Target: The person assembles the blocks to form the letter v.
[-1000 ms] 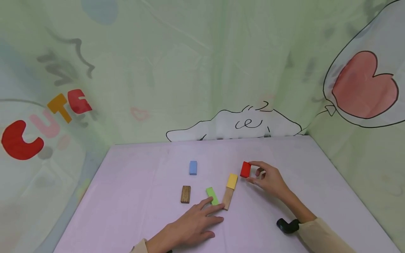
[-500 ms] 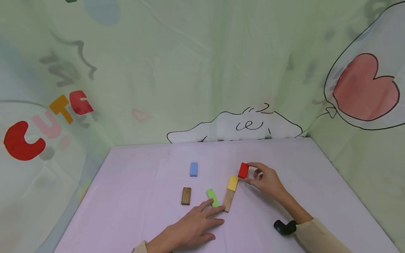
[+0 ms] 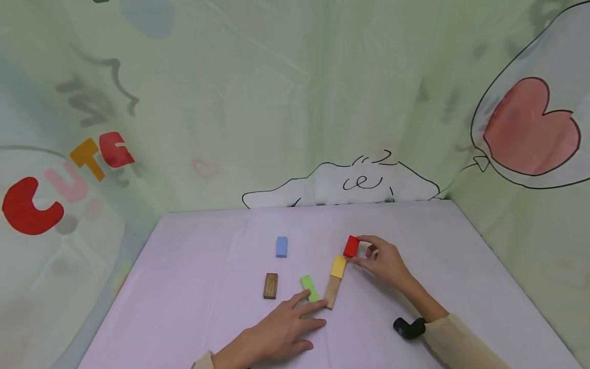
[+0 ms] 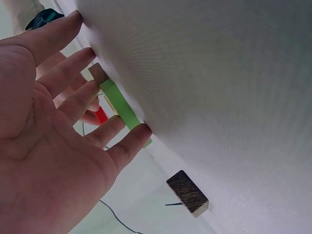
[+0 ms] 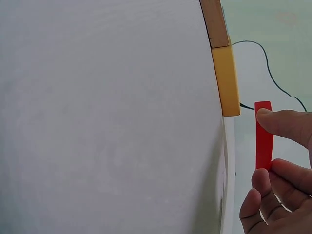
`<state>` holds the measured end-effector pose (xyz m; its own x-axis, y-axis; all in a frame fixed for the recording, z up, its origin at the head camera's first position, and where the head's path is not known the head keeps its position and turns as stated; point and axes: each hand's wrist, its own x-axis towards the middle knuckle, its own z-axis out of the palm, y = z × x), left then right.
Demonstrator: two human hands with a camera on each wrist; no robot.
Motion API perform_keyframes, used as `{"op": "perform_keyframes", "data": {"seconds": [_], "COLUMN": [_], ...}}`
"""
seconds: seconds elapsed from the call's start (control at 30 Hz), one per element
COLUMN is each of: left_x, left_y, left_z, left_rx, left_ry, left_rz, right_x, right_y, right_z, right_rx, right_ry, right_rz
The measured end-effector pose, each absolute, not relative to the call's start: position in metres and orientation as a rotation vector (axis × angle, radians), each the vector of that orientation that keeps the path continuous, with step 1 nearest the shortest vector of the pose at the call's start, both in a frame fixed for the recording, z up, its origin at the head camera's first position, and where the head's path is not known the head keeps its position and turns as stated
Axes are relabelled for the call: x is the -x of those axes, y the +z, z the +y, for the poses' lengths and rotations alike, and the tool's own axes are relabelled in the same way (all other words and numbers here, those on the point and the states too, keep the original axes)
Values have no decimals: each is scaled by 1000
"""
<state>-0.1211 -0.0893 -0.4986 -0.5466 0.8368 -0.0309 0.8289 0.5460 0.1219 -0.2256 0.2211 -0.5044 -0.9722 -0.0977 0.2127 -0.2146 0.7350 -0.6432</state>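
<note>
Between thumb and fingertips, my right hand [image 3: 384, 261] pinches a red block [image 3: 351, 246] by its ends. The red block is just beyond the far end of a yellow block [image 3: 338, 266]; in the right wrist view, a gap shows between red block [image 5: 264, 141] and yellow block [image 5: 226, 80]. The yellow one lies end to end with a light wooden block [image 3: 332, 293]. With fingers spread and extended, my left hand [image 3: 288, 328] reaches over the near end of a green block [image 3: 309, 287]. One fingertip is at the light wooden block's near end.
Left of the green block lies a dark brown wooden block [image 3: 270, 286]. A blue block [image 3: 281, 247] sits farther back. A pale pink cloth covers the table [image 3: 184, 287]. Behind it hangs a printed curtain [image 3: 258, 102]. A black device [image 3: 409, 328] is on the right wrist.
My right hand has moved slightly left with the red block, bringing it nearer the yellow block's far end. The left hand and the other blocks stay in place.
</note>
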Motion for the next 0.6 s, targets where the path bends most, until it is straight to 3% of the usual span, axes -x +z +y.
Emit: {"op": "perform_keyframes", "data": {"seconds": [0.6], "left_x": [120], "left_y": [-495], "left_z": [-89], "left_rx": [-1399], "left_ry": [162], "left_rz": [2656], "right_x": [234], "right_y": [-506], "right_z": [214], "right_rx": [-226], "right_ry": [1051], "right_rz": [-2840]}}
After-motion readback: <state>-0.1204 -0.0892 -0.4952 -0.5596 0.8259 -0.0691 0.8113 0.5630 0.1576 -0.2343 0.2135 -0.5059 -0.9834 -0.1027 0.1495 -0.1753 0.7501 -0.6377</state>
